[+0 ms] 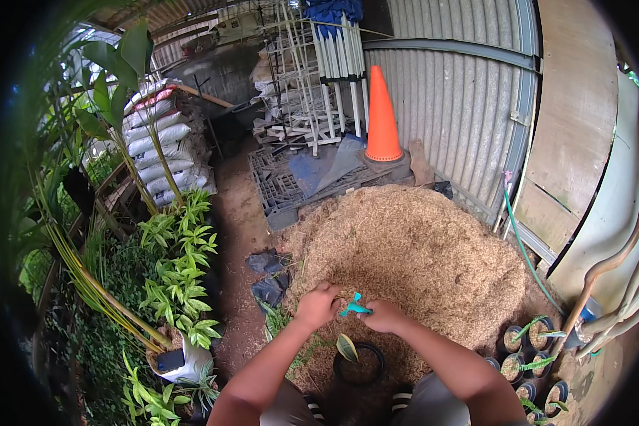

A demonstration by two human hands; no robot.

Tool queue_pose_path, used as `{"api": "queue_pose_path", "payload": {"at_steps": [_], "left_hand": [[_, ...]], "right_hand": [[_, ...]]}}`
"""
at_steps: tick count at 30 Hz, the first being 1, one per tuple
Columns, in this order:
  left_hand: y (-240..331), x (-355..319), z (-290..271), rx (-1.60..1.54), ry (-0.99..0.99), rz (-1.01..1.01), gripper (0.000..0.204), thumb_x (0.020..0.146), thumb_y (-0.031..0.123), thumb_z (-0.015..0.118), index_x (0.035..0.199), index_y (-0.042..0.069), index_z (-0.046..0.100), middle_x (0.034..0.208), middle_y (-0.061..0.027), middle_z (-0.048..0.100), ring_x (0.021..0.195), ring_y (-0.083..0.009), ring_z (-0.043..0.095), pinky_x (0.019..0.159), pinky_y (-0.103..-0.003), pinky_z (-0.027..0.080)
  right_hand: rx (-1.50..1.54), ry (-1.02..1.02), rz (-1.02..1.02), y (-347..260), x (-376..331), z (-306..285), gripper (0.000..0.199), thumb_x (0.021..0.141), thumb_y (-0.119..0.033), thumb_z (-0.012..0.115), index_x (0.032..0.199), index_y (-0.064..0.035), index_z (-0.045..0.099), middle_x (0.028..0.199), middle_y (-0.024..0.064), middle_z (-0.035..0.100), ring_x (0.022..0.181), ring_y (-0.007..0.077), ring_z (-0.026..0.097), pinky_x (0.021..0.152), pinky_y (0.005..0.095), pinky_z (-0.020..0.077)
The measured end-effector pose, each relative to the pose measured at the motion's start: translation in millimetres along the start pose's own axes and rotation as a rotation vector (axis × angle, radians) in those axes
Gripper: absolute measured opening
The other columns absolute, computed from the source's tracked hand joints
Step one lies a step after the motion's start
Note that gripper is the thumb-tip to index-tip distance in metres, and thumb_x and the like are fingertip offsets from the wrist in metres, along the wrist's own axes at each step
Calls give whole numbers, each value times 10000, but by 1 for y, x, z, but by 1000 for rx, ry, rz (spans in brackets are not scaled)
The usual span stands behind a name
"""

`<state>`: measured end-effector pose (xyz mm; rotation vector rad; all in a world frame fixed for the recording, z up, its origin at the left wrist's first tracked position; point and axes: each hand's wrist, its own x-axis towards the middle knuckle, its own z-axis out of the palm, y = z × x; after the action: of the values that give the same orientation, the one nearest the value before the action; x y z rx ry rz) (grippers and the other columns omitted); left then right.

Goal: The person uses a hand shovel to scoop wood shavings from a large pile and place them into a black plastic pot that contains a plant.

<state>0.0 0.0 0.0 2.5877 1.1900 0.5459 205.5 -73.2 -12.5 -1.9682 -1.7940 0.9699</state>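
Note:
In front of my knees, above the near edge of a husk-like brown heap (pixel 412 248), my right hand (pixel 383 315) is closed round the handle end of a small teal hand tool (pixel 355 307). Its blade or head points toward my left hand, but its exact kind is too small to make out. Just left of the tool, my left hand (pixel 319 305) has curled fingers, and what lies in them is hidden. Below both hands stands a round black pot (pixel 381 363). A single yellow-edged green leaf (pixel 346 348) rises at its left side.
Small potted plants (pixel 536 341) cluster at the right beside a green hose (pixel 522 245). An orange cone (pixel 383 124) stands behind the heap. Stacked white sacks (pixel 167 142) and leafy plants (pixel 177 273) line the left. Black plastic (pixel 268 277) lies left of the heap.

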Motion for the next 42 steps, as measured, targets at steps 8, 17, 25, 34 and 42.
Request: {"api": "queue_pose_path", "payload": {"at_steps": [8, 17, 25, 34, 42], "left_hand": [[-46, 21, 22, 50, 371, -106, 189, 870, 143, 632, 1046, 82, 664, 919, -151, 665, 817, -363, 680, 723, -465, 560], [-62, 10, 11, 34, 370, -148, 204, 860, 161, 661, 1033, 59, 698, 1041, -154, 661, 974, -355, 649, 862, -441, 534], [-20, 14, 9, -243, 263, -29, 242, 913, 223, 628, 1079, 59, 689, 1115, -174, 665, 1017, -376, 649, 913, -433, 529], [-38, 4, 10, -185, 198, -77, 159, 901, 179, 647, 929, 25, 670, 971, -161, 675, 926, -375, 658, 830, -439, 529], [-27, 5, 4, -119, 86, -183, 211, 935, 285, 593, 897, 82, 635, 847, -160, 690, 782, -379, 673, 735, -501, 531]], "right_hand": [[54, 10, 14, 20, 12, 7, 383, 878, -415, 665, 910, -35, 709, 877, 218, 694, 855, 387, 682, 756, 480, 519], [10, -18, 56, 19, 14, -11, 385, 903, -453, 674, 966, -75, 720, 744, 129, 680, 688, 253, 672, 647, 406, 506], [209, -102, 113, 8, 6, -15, 409, 899, -444, 651, 1006, -55, 719, 823, 169, 694, 789, 327, 676, 732, 438, 516], [110, 190, 113, 60, 26, -23, 409, 912, -433, 673, 878, -26, 692, 652, 101, 630, 587, 220, 613, 586, 392, 475], [222, 121, 298, 68, 22, -39, 375, 900, -384, 670, 941, -13, 704, 723, 142, 660, 628, 252, 641, 619, 399, 498]]}}
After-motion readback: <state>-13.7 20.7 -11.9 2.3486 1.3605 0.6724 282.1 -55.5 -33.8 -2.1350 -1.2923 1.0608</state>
